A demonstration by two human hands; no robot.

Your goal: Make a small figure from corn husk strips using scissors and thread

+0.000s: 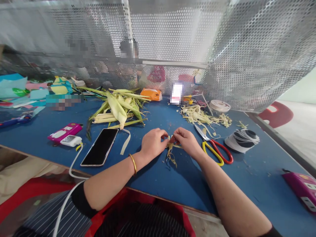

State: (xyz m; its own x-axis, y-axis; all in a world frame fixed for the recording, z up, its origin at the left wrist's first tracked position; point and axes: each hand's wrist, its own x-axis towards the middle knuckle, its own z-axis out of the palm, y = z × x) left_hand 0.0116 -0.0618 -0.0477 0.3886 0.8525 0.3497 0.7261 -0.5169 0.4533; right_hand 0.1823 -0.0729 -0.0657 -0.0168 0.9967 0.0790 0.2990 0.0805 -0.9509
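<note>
Dark pinstriped clothing [140,220], bottom centre. Blue flat tabletop [153,179] across mid-frame. Green-yellow leafy husk pile [118,107], left of centre. Red-and-yellow-handled metal scissors [212,141], right of centre. Left hand [153,143], right hand [187,141], frame centre: fingertips pinched on small, pale-yellow, knotted fibre bundle [170,145] between them.

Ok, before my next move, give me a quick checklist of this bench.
1. Left hand and right hand on the strip bundle: ok, fingertips pinch it.
2. Knot in it: cannot tell, fingers cover the top.
3. Scissors close by: ok, beside the right forearm.
4. White cable clear of the left sleeve: not ok, crosses it in view.
5. Phone clear of both hands: ok.
</note>
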